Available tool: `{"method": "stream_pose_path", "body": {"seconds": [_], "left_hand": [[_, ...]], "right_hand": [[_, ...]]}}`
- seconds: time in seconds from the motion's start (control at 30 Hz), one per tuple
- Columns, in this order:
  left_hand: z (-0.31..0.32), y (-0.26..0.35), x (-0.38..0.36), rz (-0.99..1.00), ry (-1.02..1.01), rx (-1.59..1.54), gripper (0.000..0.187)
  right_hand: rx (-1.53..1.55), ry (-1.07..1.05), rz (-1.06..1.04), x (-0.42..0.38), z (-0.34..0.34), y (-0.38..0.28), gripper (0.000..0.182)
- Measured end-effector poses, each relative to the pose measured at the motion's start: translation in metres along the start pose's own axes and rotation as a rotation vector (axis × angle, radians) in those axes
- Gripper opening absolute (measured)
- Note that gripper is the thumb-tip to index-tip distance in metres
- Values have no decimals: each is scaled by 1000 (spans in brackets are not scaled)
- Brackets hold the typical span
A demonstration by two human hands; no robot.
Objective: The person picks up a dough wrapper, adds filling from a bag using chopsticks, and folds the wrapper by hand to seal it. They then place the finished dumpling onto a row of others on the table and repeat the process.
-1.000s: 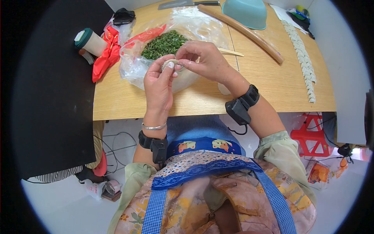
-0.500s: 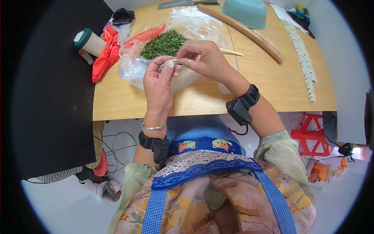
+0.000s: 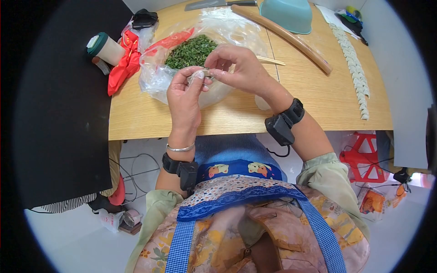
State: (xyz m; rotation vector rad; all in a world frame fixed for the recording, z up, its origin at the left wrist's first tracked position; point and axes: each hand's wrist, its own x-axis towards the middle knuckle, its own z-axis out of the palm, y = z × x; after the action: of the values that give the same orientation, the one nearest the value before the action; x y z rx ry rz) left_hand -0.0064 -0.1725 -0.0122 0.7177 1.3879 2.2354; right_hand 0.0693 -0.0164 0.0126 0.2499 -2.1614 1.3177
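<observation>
Between my two hands is a small, pale piece of dough (image 3: 205, 72), mostly hidden by the fingers. My left hand (image 3: 185, 91) has its thumb and fingers closed around it. My right hand (image 3: 236, 66) pinches the dough's right end with thumb and fingertips. Just beyond them, chopped greens (image 3: 190, 52) lie in a clear plastic bag (image 3: 157, 82). Wooden chopsticks (image 3: 271, 60) stick out behind my right hand. A flat, pale dough round (image 3: 262, 103) lies partly under my right wrist. Rows of folded dumplings (image 3: 353, 63) run along the table's right side.
A rolling pin (image 3: 291, 41) lies diagonally beside an upturned teal bowl (image 3: 287, 16). At the far edge is a knife (image 3: 205, 4). A green-lidded cup (image 3: 107, 49) and red bag (image 3: 124, 75) are at left. Below right stands a red stool (image 3: 366, 159).
The fingers of my right hand have shifted slightly at the dough's edge. My left hand has hardly moved.
</observation>
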Motion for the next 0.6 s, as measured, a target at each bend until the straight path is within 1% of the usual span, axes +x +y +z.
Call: {"method": "stream_pose_path", "body": {"seconds": [0.33,0.4,0.6], "left_hand": [[8,6,-4,9,-63,57,15],[9,5,-3,20,-64,39,15],[5,5,-2,36,-42,67,13]], "right_hand": [[-67,-6,-1,-1,-1,3,10],[-52,33,13,-1,-2,4,10],[13,26,46,0,-5,6,11]]}}
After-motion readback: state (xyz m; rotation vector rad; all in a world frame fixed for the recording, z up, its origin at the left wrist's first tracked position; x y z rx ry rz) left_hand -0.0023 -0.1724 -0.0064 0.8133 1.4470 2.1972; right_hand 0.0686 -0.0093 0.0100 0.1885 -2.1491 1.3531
